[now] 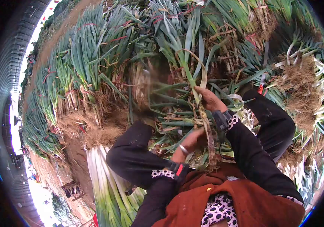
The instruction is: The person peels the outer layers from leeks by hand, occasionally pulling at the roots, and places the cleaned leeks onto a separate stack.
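Note:
A long green onion (187, 72) stands nearly upright in front of me, its green leaves at the top and its dry, soil-stained lower end near my lap. My right hand (210, 100) is closed around its middle, where dry brown outer leaves hang loose. Lower down, my left hand (193, 140) is beside the stalk, with its fingers partly hidden behind it and blurred. Between my bent knees lies a heap of loose green onions and stripped leaves (179, 115).
Tied bundles of green onions (84, 56) stand in rows ahead and to the left, roots down. Cleaned white stalks (105, 178) lie beside my left knee. More onions with matted brown roots (302, 94) are piled at right. Bare soil (73, 159) shows at left.

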`<state>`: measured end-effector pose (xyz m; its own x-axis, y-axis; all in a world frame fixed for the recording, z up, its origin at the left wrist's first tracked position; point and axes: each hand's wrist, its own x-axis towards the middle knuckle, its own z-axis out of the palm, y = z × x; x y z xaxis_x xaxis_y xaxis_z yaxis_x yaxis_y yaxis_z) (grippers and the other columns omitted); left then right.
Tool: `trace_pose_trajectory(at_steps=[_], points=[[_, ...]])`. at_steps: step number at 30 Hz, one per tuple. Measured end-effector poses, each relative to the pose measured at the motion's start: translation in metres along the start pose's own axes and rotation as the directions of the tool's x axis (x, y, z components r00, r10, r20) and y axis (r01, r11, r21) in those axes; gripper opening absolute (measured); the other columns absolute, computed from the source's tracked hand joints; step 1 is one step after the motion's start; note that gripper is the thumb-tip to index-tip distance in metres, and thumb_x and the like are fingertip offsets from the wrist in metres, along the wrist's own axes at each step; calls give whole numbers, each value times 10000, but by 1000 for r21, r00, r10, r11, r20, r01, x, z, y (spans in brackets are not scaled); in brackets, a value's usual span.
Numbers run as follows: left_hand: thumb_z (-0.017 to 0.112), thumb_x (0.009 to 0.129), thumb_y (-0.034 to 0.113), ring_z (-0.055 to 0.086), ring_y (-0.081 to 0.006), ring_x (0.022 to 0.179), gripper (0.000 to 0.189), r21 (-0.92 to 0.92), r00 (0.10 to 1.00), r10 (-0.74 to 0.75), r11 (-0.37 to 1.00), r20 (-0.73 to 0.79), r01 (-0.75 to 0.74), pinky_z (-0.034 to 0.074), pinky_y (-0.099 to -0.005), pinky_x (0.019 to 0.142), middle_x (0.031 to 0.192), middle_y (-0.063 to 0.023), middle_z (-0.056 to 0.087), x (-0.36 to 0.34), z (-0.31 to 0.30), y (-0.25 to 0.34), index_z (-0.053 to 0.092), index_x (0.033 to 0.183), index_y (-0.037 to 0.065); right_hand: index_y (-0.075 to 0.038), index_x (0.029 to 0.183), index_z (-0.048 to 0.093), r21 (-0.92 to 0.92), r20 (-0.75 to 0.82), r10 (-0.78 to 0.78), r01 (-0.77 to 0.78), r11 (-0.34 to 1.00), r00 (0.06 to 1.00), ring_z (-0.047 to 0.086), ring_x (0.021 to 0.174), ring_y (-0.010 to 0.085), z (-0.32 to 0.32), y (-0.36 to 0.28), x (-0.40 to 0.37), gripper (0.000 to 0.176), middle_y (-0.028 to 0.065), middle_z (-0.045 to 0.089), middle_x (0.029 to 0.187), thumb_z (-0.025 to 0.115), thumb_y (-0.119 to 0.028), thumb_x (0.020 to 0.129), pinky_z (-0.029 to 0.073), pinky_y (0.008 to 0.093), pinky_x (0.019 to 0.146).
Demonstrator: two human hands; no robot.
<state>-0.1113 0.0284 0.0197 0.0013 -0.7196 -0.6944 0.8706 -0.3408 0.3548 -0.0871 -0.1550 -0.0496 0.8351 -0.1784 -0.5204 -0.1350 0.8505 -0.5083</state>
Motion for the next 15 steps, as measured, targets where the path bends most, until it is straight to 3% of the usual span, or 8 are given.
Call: trace_pose_trajectory(at_steps=[1, 2, 3, 5, 8, 9, 11, 15], points=[[407, 912, 409, 518, -144, 783, 433, 293, 992, 79, 955, -99, -47, 429, -316, 737, 947, -31, 565, 13, -13, 15, 543, 1134, 63, -60, 967, 611, -109, 7, 30, -30, 994, 1000, 592, 699, 111, -6, 0, 2, 291, 13, 626, 841, 639, -301, 806, 465, 252, 581], [434, 895, 424, 529, -132, 811, 418, 154, 965, 205, 972, -162, -180, 425, -309, 751, 966, -36, 570, 64, -64, 9, 570, 1080, 74, -60, 967, 611, -114, 10, 36, -34, 993, 999, 592, 699, 111, -2, 0, -1, 291, 13, 626, 841, 639, -301, 806, 465, 252, 581], [459, 883, 435, 539, -147, 824, 399, 258, 901, 390, 905, -189, -338, 431, -311, 727, 954, -36, 576, 70, -73, 36, 574, 1054, 94, -51, 1005, 599, -264, -4, -6, 5, 964, 1000, 585, 717, 119, 5, 0, -7, 297, 19, 619, 854, 626, -282, 821, 474, 268, 609], [502, 875, 390, 541, -127, 798, 339, 35, 874, 438, 897, -210, -441, 442, -326, 666, 848, -11, 592, 72, -55, 89, 576, 1014, 90, -23, 1033, 584, -458, -44, -15, -7, 889, 999, 571, 777, 132, 22, -8, -26, 327, 42, 610, 880, 632, -267, 821, 463, 292, 693], [447, 906, 344, 558, -152, 805, 329, -2, 845, 529, 848, -77, -530, 437, -298, 638, 949, -19, 593, 99, -56, 128, 535, 1108, 100, -15, 1022, 608, -550, -85, -91, 29, 834, 992, 573, 776, 131, 34, -9, -32, 352, 31, 618, 879, 663, -271, 786, 450, 277, 679], [463, 903, 334, 558, -150, 801, 321, 58, 835, 532, 847, -145, -529, 442, -299, 643, 953, -18, 591, 97, -47, 136, 537, 1104, 96, -15, 1022, 608, -552, -85, -94, 32, 833, 992, 573, 776, 131, 37, -14, -28, 352, 31, 618, 879, 663, -271, 786, 450, 277, 679], [490, 899, 316, 561, -152, 823, 304, 150, 845, 511, 858, -156, -491, 457, -299, 673, 973, -19, 588, 102, -47, 143, 546, 1095, 90, -17, 1019, 604, -230, -98, -82, 57, 972, 992, 576, 777, 128, 41, -30, -15, 338, 32, 617, 873, 666, -248, 780, 457, 277, 671], [496, 898, 320, 562, -167, 886, 365, 98, 815, 535, 844, -222, -528, 468, -328, 689, 1038, -34, 588, 96, -51, 145, 508, 1175, 82, -28, 1064, 579, -379, -21, -148, 129, 916, 989, 588, 778, 134, 42, -28, 13, 368, 45, 619, 913, 674, -235, 774, 474, 290, 688]])
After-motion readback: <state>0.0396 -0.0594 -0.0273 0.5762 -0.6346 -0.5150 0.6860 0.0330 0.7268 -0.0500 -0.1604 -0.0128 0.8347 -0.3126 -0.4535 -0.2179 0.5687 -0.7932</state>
